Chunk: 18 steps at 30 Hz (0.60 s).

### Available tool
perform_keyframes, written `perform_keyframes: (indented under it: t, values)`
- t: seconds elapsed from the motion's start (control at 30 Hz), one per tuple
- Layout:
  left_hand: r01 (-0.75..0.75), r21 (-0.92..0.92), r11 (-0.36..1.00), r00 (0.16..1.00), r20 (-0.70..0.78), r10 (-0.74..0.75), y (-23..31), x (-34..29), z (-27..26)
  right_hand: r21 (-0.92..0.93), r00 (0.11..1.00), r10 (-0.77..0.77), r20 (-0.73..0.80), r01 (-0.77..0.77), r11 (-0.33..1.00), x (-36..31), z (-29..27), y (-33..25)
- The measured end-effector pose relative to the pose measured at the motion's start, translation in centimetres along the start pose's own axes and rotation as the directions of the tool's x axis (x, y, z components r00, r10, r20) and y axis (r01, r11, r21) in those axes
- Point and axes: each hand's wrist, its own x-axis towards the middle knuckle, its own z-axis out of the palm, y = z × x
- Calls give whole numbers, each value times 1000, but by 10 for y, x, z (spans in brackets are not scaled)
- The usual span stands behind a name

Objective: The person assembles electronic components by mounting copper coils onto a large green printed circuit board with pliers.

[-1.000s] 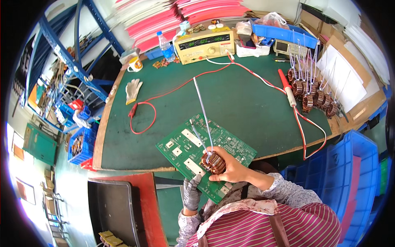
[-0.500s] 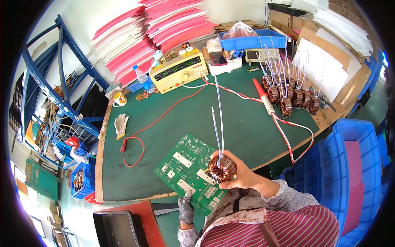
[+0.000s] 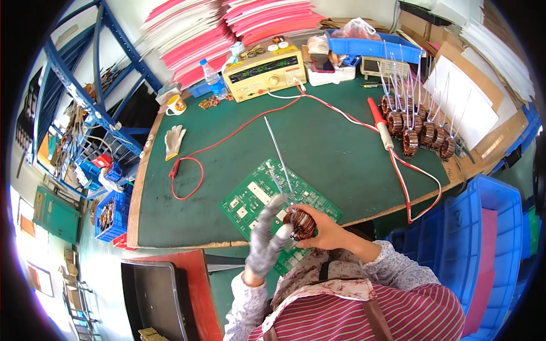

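Note:
My bare right hand (image 3: 327, 230) grips a copper-wound toroidal coil (image 3: 302, 225) between thumb and fingers, above the near edge of the table. Two long pale wire leads (image 3: 278, 154) rise from the coil and lean away to the left. My left hand (image 3: 265, 238), in a grey glove, is raised beside the coil with its fingers stretched and apart. Its thumb is close against the coil's left side; whether it touches I cannot tell. Beneath both hands lies a green circuit board (image 3: 244, 207) with white patches, jutting over the table edge and partly hidden by the hands.
A yellow bench instrument (image 3: 264, 77) stands at the back, with red and white cables running to a red-tipped probe (image 3: 380, 122). Several more coils (image 3: 410, 143) stand at right. A spare glove (image 3: 174, 142) lies left. Blue crates (image 3: 495, 190) are beside me; a black tray (image 3: 153, 295) sits lower left.
My left hand has left the board's near edge and risen to the coil, its fingers spreading. The coil has turned, so its leads now lean further left. The whole view has shifted.

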Motion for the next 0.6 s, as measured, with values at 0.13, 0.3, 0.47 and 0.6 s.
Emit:
perform_keyframes:
  t: [0.13,0.3,0.47,0.6]
  values:
    - [87,-291,953,996,11,-87,-26,31,7,-4,997,77,19,-77,997,2,-7,15]
    - [186,-388,903,982,35,-187,-46,42,15,-408,999,-1,-49,-20,913,2,-19,-8]
    - [200,-379,903,977,6,-214,-41,44,18,-362,966,-119,-229,29,932,3,-40,-36]
    - [191,-355,915,980,9,-201,-37,44,17,-149,921,-82,-380,27,988,23,-32,-47]
